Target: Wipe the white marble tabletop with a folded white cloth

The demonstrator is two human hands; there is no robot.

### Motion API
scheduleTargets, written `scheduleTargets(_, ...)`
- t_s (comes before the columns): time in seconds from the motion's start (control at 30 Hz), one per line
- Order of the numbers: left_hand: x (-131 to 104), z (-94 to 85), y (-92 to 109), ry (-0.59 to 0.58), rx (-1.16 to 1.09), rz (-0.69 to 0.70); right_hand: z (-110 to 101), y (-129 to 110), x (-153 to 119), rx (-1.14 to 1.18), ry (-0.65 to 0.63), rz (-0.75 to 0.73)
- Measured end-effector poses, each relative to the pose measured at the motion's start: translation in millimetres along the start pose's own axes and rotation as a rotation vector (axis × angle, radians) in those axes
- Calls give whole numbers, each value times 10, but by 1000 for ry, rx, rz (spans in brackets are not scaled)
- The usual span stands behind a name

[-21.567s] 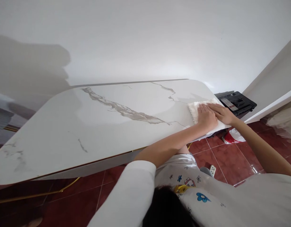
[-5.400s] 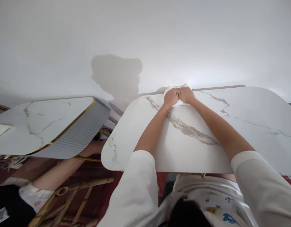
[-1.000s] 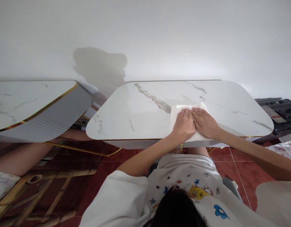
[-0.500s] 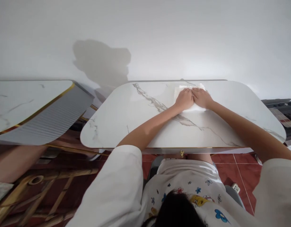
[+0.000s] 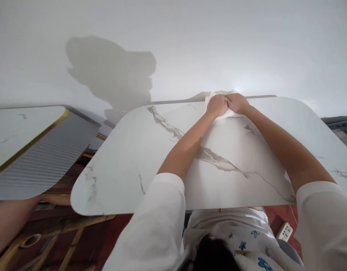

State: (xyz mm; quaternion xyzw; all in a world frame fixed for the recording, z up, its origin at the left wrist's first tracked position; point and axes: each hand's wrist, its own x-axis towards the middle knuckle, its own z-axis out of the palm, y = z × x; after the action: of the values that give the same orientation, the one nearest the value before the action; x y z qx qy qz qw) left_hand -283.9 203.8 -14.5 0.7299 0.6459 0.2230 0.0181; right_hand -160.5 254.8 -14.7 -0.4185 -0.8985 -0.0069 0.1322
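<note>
A white cloth, soft and crumpled at its edges, lies at the far edge of the marble-patterned tabletop, close to the wall. Both arms stretch forward over the table. My left hand is closed on the left part of the cloth, with its fingers curled down. My right hand is side by side with it, also closed and pressing on the cloth. The two hands touch at the fingertips, and part of the cloth is hidden under them.
Behind the table rises a white wall bearing a shadow. On the left stands another marble-topped table with a gold edge and ribbed side. Below it are another person's arm or leg and a bamboo frame. A power strip lies on the red floor.
Both hands have pushed the cloth away from me, up to the table's far edge, and their fingers are more curled. My body and view have leaned forward.
</note>
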Motion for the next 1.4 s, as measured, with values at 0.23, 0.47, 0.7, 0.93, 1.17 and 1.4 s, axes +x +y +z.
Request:
scheduleTargets(0.23,109,46,-76,13,-38,-12,46,52,105,-10,-13,59)
scheduleTargets(0.47,-19,19,1,22,8,22,-53,-62,-67,-57,11,-36)
scheduleTargets(0.7,-360,-27,151,40,53,54,-94,-211,-393,-74,41,-117)
scheduleTargets(0.93,-831,-116,374,20,95,70,-215,-448,-888,-82,19,-116)
scheduleTargets(1.17,-1455,-244,560,-23,129,123,-374,-815,-1515,-70,-23,-105)
scheduleTargets(1.4,-2236,-468,849,-120,164,109,-475,-1184,-2251,-48,7,-145)
